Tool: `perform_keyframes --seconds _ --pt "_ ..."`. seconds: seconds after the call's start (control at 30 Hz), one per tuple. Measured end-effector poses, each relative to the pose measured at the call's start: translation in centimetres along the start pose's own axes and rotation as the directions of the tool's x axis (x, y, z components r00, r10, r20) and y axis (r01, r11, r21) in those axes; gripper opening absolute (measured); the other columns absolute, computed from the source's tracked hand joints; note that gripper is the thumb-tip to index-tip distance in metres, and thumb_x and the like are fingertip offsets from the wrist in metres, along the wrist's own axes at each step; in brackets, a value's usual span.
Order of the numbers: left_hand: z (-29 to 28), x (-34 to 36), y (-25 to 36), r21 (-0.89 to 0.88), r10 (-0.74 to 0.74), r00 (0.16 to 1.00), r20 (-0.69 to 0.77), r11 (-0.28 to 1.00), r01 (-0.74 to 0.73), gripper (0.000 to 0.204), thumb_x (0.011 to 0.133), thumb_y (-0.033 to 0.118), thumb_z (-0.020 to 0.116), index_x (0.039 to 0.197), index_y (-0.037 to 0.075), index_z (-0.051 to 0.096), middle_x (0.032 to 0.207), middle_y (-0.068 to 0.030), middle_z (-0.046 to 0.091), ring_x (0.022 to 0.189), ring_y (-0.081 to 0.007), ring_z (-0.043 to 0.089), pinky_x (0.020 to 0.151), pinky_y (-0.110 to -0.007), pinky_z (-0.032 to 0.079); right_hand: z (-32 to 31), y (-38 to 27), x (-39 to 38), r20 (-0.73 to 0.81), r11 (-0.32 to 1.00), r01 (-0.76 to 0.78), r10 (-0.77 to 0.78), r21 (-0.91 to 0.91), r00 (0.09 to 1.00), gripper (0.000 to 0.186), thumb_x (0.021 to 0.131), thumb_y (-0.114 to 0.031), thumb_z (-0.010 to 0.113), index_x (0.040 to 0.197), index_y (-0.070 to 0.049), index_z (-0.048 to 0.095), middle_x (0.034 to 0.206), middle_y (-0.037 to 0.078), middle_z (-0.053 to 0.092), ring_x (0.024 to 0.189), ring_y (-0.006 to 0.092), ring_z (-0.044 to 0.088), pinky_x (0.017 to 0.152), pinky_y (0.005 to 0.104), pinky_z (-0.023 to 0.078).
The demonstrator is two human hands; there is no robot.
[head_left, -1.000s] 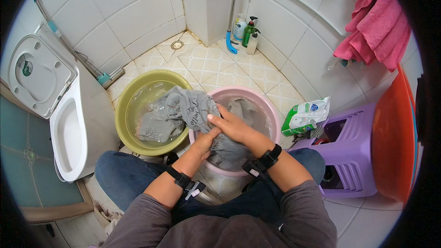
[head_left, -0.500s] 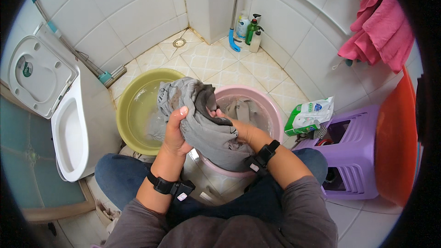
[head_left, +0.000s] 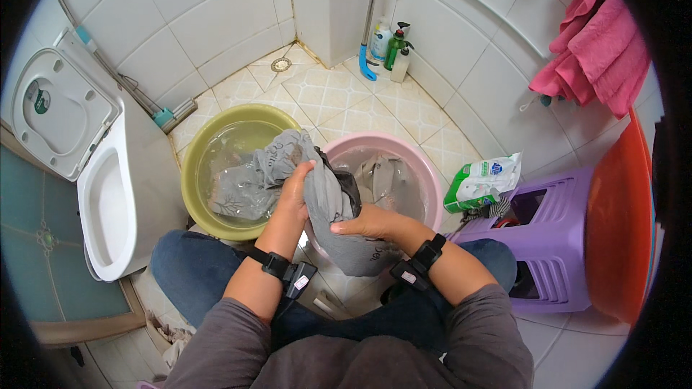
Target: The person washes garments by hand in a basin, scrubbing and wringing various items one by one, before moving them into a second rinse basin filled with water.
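Note:
A wet grey garment [head_left: 328,198] with dark lettering is bunched up between my hands, above the gap between two basins. My left hand [head_left: 294,191] grips its left side, thumb on top. Lower on the right, my right hand [head_left: 369,222] is closed around the cloth with its thumb across the front; its other fingers are partly hidden. One end of the cloth trails left into water in the olive-green basin [head_left: 193,198]. Its lower end hangs toward my lap, over the near rim of the pink basin [head_left: 434,198]. A grey-beige cloth [head_left: 382,173] lies in the pink basin's water.
At the left stands a toilet [head_left: 109,209] with its lid raised. A purple stool [head_left: 562,245], a red basin [head_left: 618,223] and a green-and-white packet [head_left: 481,181] are on the right. Bottles [head_left: 395,50] and a blue-ended pole [head_left: 367,65] stand by the far wall. A pink cloth [head_left: 602,43] hangs upper right.
The garment has been stretched out and lowered at the right, and more of it now spreads into the olive-green basin. My right hand came out of the folds to the cloth's front.

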State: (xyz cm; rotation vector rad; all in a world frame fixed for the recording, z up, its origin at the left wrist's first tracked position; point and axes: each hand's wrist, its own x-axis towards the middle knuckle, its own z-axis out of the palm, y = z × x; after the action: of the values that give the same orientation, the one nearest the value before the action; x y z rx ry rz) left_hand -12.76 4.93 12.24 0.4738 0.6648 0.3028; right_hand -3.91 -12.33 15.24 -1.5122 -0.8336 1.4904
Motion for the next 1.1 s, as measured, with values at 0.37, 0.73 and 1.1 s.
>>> perform_keyframes --seconds 0.37,0.73,1.1 --pt "0.1 1.8 -6.2 0.84 0.495 0.837 -0.231 0.536 -0.085 0.049 0.069 0.024 0.072 0.098 -0.014 0.064 0.099 -0.0182 0.067 0.089 -0.027 0.065 0.08 -0.035 0.05 1.8 -1.0 0.2 -0.281 0.614 -0.449 0.355 -0.648 0.891 0.077 0.063 -0.063 0.067 0.099 0.005 0.068 0.099 0.025 0.066 0.091 0.036 0.065 0.079 0.0382 0.051" --pt "0.8 3.1 -6.0 0.698 0.403 0.828 -0.39 0.716 -0.02 0.052 0.069 0.023 0.074 0.1 -0.016 0.061 0.098 -0.0203 0.067 0.083 -0.0284 0.066 0.075 -0.036 0.051 0.4 2.5 -0.1 -0.4 0.813 -0.285 0.071 -0.507 0.914 0.093 0.062 -0.061 0.074 0.122 0.007 0.052 0.113 0.026 0.062 0.102 0.0381 0.062 0.089 0.0386 0.048" --pt "-0.3 1.1 -0.9 -0.143 -0.054 0.922 0.384 0.983 0.117 0.045 0.088 0.019 0.049 0.126 -0.004 0.048 0.124 -0.0161 0.057 0.115 -0.0293 0.054 0.104 -0.043 0.038 -2.8 1.5 -0.4 -0.335 0.983 0.016 0.047 0.182 0.941 0.067 0.077 -0.043 0.067 0.121 0.006 0.054 0.113 0.019 0.062 0.101 0.0275 0.06 0.091 0.0359 0.045"
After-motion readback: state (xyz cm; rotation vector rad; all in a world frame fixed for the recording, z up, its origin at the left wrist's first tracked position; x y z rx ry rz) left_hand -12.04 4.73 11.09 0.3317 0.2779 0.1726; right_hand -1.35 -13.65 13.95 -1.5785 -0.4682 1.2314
